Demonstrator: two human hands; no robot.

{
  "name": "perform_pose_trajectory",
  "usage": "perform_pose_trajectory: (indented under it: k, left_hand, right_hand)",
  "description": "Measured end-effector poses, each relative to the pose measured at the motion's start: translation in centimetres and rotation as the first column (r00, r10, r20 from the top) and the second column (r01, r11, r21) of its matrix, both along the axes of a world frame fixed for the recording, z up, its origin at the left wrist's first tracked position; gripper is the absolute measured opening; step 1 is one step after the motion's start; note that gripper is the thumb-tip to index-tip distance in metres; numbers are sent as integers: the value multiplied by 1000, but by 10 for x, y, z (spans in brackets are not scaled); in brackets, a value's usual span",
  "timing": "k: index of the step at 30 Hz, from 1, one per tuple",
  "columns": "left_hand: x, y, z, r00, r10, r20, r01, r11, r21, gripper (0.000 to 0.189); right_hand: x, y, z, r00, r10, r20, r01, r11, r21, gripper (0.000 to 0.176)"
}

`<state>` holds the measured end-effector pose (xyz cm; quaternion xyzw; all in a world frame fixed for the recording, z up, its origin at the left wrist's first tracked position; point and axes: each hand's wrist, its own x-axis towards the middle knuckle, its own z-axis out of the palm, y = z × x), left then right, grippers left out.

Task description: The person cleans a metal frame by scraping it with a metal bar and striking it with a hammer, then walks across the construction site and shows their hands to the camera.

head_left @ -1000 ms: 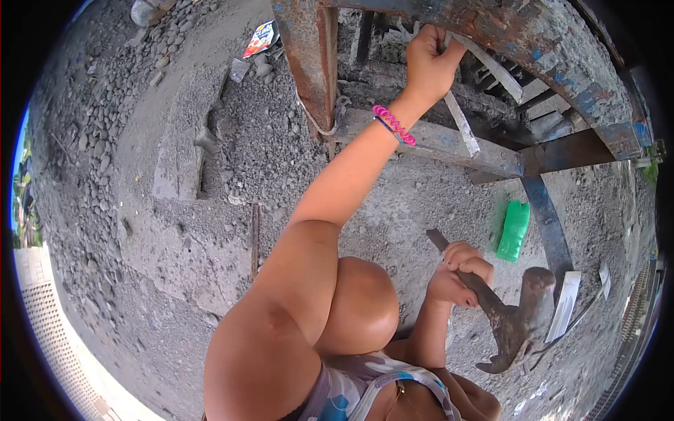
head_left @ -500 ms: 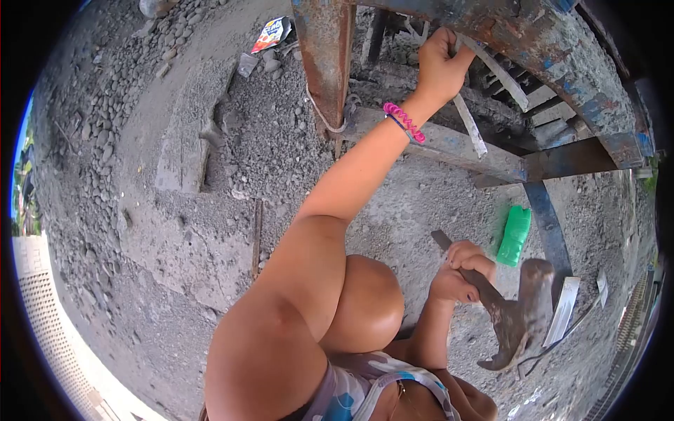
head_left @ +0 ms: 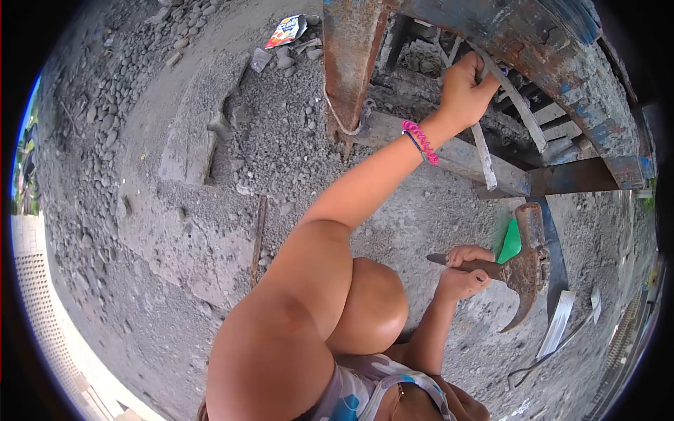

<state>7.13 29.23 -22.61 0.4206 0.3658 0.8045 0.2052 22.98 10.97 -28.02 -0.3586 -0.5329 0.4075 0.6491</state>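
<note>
My left hand (head_left: 469, 92), with a pink coil band and a dark band at its wrist, is closed at the worn metal frame (head_left: 484, 31). Its fingers are pinched against a thin pale strip (head_left: 519, 112); the exact contact is partly hidden. A second narrow strip (head_left: 484, 158) hangs below that hand. Lower right, my right hand (head_left: 465, 272) is wrapped round the short handle of a rusty claw hammer (head_left: 523, 270). The hammer's head is raised over the ground, with the claw curving down toward me. Behind it shows part of a green plastic bottle (head_left: 510, 242).
A blue-grey metal leg (head_left: 554, 263) runs down from the frame. Near it lie a flat pale strip (head_left: 558, 324) and a bent dark rod (head_left: 540, 361). Left of the frame are a broken concrete slab (head_left: 193, 126), a torn wrapper (head_left: 286, 31) and scattered stones (head_left: 105, 123).
The hammer has turned in my right hand's grasp, its head swinging upward and now covering part of the green bottle. My left hand stays at the strip while the whole view shifts slightly.
</note>
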Motion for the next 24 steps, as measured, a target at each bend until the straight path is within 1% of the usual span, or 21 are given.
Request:
perform_pose_trajectory:
  k: [3,9,12,16,19,20,23,24]
  left_hand:
    - [1,6,-2,998,35,-43,-32,997,70,21]
    - [-4,12,-8,999,4,-39,-3,1000,29,20]
    - [-6,16,-11,998,16,-68,-17,1000,-5,20]
    - [-4,18,-8,1000,4,-24,-4,1000,0,22]
    - [-5,18,-6,999,-23,23,22,999,23,21]
    - [-5,17,-5,999,-28,35,28,999,25,20]
    - [-6,14,-2,999,-22,39,22,1000,16,19]
    - [-6,12,-2,999,-17,37,17,1000,11,19]
  right_hand:
    - [-1,2,1,999,-21,-27,21,1000,15,61]
    - [-1,3,0,999,-43,-14,44,999,17,60]
    - [0,3,1,999,-32,2,32,999,12,60]
    - [-3,-3,12,998,-47,34,47,999,19,61]
    - [0,-6,19,990,128,-61,-111,966,233,61]
    - [-2,-6,20,987,155,-41,-135,941,310,60]
    - [-10,2,-4,999,35,-5,-33,969,246,58]
    - [-12,7,-12,977,-97,190,77,991,110,55]
